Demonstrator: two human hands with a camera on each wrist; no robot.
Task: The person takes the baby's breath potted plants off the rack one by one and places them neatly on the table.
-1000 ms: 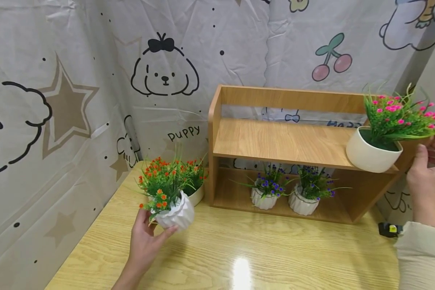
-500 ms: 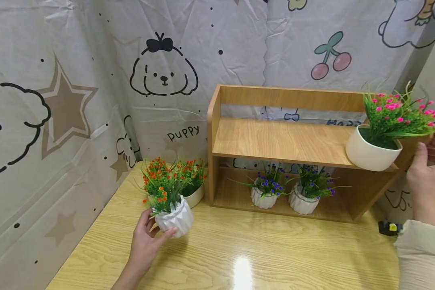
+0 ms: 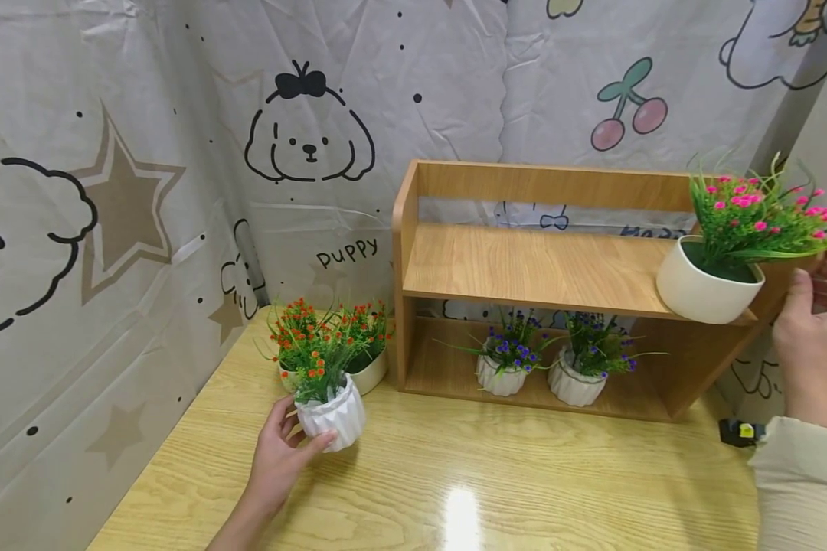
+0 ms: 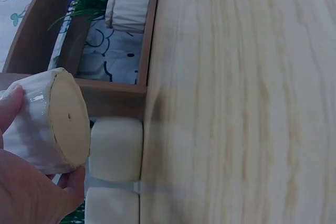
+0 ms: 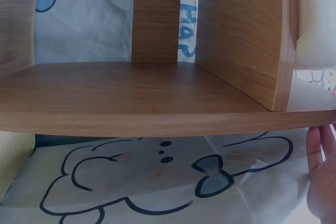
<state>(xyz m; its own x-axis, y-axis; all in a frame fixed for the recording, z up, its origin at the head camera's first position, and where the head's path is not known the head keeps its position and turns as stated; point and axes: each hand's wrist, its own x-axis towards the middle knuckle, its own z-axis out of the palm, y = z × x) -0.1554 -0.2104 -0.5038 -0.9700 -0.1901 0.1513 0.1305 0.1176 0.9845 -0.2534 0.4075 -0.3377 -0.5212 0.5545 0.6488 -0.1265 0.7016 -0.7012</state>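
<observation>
My left hand [image 3: 281, 453] grips a small white ribbed flowerpot [image 3: 338, 417] of orange flowers, thumb on its near side. The pot is tilted and off the table; its flat base shows in the left wrist view. Behind it stand two smooth cream pots [image 3: 371, 375] with orange-red flowers, partly hidden by the held plant. At far right my right hand [image 3: 816, 333] is beside the wooden shelf [image 3: 524, 268], its fingertips against the outer side panel [image 5: 210, 124], fingers loosely bent. Right next to that hand, a large cream pot [image 3: 710, 287] with pink flowers sits at the upper board's right end.
On the shelf's lower level stand two white ribbed pots with purple-blue flowers, one on the left [image 3: 501, 375] and one on the right [image 3: 576, 383]. A black and yellow object [image 3: 740, 433] lies right of the shelf. A printed curtain [image 3: 303, 229] hangs behind the table [image 3: 524, 482].
The left hand has brought the held pot slightly lower and tipped it more upright, its flowers shifting a little right. The right hand stays at the shelf's side.
</observation>
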